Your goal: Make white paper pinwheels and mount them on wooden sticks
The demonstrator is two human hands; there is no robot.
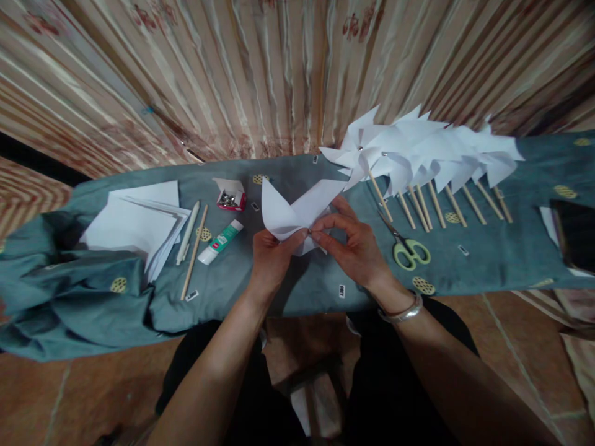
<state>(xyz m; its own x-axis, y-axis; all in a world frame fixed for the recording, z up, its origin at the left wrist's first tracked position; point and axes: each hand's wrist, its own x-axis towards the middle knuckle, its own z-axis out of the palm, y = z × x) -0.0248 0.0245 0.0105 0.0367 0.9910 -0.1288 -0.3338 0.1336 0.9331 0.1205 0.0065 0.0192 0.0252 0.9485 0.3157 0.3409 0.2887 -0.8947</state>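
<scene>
A white paper pinwheel (297, 207), its points folded toward the middle, is held up over the table between my hands. My left hand (274, 257) grips its lower left side, with the thumb pressed at the centre. On the right, my right hand (348, 241) pinches the pinwheel's centre with thumb and forefinger. A tiny dark spot, perhaps a pin head, shows between the fingertips, too small to make out. To the left lie a small red box of metal tacks (231, 197), a green-and-white glue tube (220, 241) and a wooden stick (194, 253).
Finished pinwheels on sticks (427, 152) overlap at the back right. Green-handled scissors (409, 253) lie near my right hand. White paper sheets (134, 217) and a white pen (188, 232) are at left. A dark phone (574, 232) rests at the right end of the cloth-covered table (302, 297).
</scene>
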